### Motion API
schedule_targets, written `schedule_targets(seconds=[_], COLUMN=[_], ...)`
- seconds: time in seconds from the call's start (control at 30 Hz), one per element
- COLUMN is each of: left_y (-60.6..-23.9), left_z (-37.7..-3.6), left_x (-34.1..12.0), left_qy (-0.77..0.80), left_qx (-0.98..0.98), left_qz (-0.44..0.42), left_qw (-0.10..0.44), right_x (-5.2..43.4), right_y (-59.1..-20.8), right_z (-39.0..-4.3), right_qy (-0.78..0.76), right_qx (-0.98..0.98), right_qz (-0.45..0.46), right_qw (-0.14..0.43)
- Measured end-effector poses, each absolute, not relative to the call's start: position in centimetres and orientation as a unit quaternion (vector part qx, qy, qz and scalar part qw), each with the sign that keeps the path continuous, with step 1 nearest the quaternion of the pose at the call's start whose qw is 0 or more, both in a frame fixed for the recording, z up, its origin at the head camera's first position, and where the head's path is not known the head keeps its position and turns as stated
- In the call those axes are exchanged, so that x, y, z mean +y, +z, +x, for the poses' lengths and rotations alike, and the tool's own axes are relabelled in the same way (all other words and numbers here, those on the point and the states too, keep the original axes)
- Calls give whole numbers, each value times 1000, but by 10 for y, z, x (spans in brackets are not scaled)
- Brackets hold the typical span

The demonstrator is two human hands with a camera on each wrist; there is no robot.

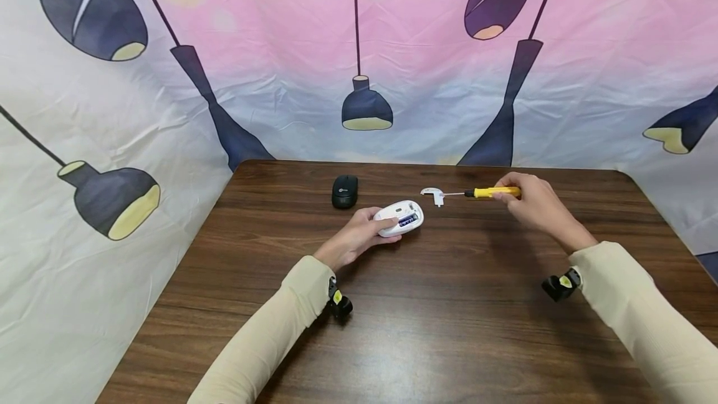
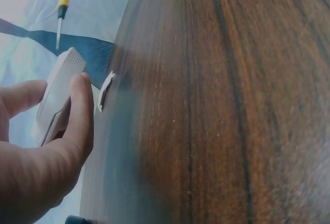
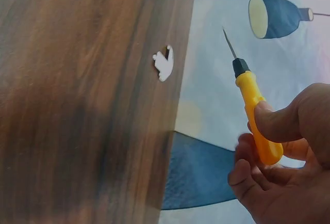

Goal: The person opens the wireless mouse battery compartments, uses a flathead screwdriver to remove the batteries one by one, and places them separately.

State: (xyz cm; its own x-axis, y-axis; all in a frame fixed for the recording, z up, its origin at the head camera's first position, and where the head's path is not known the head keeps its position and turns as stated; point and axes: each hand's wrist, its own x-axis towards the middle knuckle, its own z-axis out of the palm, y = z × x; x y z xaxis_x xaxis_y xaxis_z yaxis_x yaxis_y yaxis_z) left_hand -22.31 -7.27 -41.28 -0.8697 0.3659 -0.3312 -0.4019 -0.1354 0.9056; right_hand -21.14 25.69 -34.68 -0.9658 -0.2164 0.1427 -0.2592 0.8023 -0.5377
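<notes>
My left hand grips a white computer mouse, its underside turned up. The battery bay in it lies uncovered, and a dark blue battery shows inside. In the left wrist view the thumb and fingers pinch the mouse along its sides. My right hand holds a yellow screwdriver by its handle, the thin shaft pointing left. On the table a small white battery cover lies beyond the mouse; the screwdriver's tip overlaps it in the head view. The right wrist view shows that cover flat on the wood.
A black computer mouse stands at the back of the brown wooden table, left of the white one. Behind the table hangs a cloth backdrop printed with lamps. Each sleeved wrist wears a small black camera.
</notes>
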Motion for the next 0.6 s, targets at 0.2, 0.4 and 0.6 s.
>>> schedule_targets(seconds=[0.2, 0.4, 0.6], left_y=[-414, -414, -413], left_z=[-225, -224, -224], left_x=[-73, -73, -74], left_qy=[753, 754, 759], left_qx=[609, 605, 597], left_qz=[-14, -12, -4], left_qw=[250, 256, 261], right_x=[247, 233, 220], right_y=[-336, -325, -317], right_z=[-213, -215, -216], right_qy=[296, 288, 281], right_qx=[-943, -940, -936], right_qz=[146, 174, 206], right_qw=[47, 48, 44])
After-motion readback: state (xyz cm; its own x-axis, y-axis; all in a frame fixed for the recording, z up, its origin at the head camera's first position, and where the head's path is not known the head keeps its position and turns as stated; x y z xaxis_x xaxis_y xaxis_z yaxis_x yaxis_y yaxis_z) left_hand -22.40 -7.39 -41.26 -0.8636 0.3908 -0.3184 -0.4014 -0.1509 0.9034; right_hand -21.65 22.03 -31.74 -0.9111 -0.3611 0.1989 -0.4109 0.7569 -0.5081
